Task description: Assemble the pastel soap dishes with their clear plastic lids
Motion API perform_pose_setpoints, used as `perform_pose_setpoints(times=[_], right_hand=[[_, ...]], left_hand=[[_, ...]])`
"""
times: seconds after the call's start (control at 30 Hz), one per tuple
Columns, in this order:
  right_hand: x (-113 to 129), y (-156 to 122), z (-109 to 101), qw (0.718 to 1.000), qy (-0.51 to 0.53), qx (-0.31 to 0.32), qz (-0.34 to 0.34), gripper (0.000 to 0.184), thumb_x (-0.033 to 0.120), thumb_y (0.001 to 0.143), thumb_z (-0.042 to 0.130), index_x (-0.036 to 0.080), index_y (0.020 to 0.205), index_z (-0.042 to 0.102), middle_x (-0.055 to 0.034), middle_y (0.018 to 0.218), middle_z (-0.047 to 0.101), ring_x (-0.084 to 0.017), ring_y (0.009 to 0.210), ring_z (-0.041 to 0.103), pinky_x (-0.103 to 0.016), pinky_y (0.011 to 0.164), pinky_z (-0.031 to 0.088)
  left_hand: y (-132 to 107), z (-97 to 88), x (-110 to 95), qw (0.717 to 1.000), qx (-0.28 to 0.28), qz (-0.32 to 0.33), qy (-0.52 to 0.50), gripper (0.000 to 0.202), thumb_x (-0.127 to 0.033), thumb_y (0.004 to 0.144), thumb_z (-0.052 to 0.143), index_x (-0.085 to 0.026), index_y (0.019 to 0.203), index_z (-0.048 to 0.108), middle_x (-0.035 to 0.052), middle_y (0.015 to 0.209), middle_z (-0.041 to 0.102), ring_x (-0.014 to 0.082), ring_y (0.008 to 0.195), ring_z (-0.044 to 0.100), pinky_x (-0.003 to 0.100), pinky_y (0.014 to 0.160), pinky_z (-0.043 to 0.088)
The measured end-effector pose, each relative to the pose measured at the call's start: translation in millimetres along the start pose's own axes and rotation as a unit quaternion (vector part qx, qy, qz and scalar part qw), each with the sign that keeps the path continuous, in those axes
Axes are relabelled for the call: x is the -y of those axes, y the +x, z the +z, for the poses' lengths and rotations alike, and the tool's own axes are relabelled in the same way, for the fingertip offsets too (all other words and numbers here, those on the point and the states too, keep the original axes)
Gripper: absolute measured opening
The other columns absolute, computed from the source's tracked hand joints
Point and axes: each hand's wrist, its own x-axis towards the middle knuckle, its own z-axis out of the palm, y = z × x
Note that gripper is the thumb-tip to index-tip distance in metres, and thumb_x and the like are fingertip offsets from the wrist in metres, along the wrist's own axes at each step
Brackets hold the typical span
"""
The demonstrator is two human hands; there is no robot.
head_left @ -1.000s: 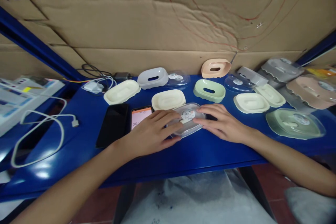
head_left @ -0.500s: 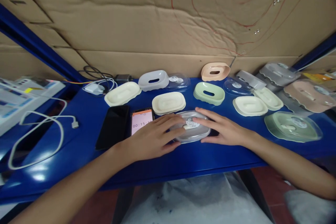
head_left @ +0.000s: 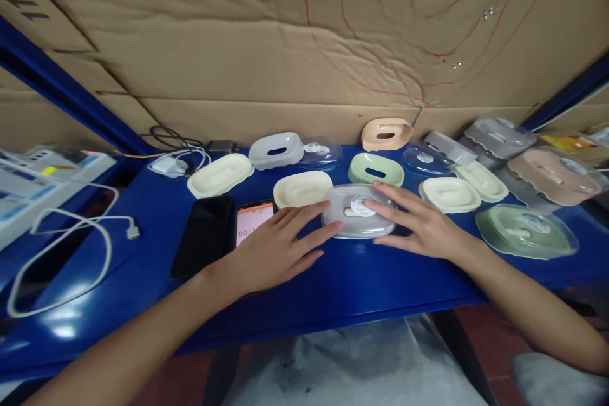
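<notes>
A grey oval soap box [head_left: 340,218] with a clear lid and a round white label sits on the blue table. My right hand [head_left: 423,219] spans its right end, index finger at the far edge, another finger by the label and thumb at the near edge. At the left end, my left hand [head_left: 280,247] has its fingers stretched out and apart, the tips by the lid's edge. Behind the box are a cream soap tray [head_left: 303,190] and a green slotted soap box part [head_left: 366,165]. Beneath my left hand, a phone with a timer [head_left: 245,222] is partly covered.
Left of the timer phone lies a black phone [head_left: 202,235]. A white cable [head_left: 107,254] loops at the left. More soap box parts stand behind, including a peach one [head_left: 386,133]. At right are a lidded green box [head_left: 509,228] and a pinkish-brown one [head_left: 552,177]. Cardboard [head_left: 214,32] walls the back.
The grey soap box has shifted away from me and slightly right, with my right hand on it. My left fingers have drawn back from over the lid to its left edge.
</notes>
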Motion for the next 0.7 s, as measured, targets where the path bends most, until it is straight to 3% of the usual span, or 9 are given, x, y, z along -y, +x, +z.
perform_pose_setpoints(times=[0.27, 0.53, 0.7], right_hand=[[5.9, 3.6, 13.4, 0.996, 0.069, 0.053, -0.002, 0.085, 0.039, 0.097, 0.078, 0.039, 0.169, 0.033, -0.0072, 0.176, 0.033, -0.032, 0.156, 0.044, -0.053, 0.124, 0.047], [10.9, 6.1, 12.8, 0.990, 0.067, 0.108, 0.053, 0.069, 0.038, 0.099, 0.073, 0.029, 0.162, 0.046, -0.0113, 0.176, 0.032, -0.032, 0.156, 0.044, -0.048, 0.124, 0.047], [6.4, 4.6, 11.9, 0.992, 0.061, 0.095, 0.058, 0.073, 0.042, 0.098, 0.075, 0.035, 0.163, 0.042, -0.0090, 0.176, 0.033, -0.034, 0.155, 0.045, -0.053, 0.122, 0.049]], left_hand=[[-0.4, 1.9, 0.9, 0.999, 0.038, -0.018, -0.019, 0.052, -0.026, 0.105, 0.061, -0.023, 0.156, 0.049, 0.0208, 0.162, 0.047, 0.0410, 0.146, 0.053, 0.062, 0.114, 0.054], [-1.7, 6.3, 4.0, 0.998, 0.052, -0.020, 0.002, 0.056, -0.031, 0.105, 0.063, -0.023, 0.157, 0.045, 0.0237, 0.161, 0.048, 0.0430, 0.140, 0.059, 0.061, 0.111, 0.054], [-3.0, 5.6, 12.0, 0.993, 0.059, -0.102, 0.023, 0.057, -0.034, 0.104, 0.065, -0.024, 0.157, 0.049, 0.0179, 0.155, 0.058, 0.0392, 0.137, 0.062, 0.060, 0.113, 0.050]])
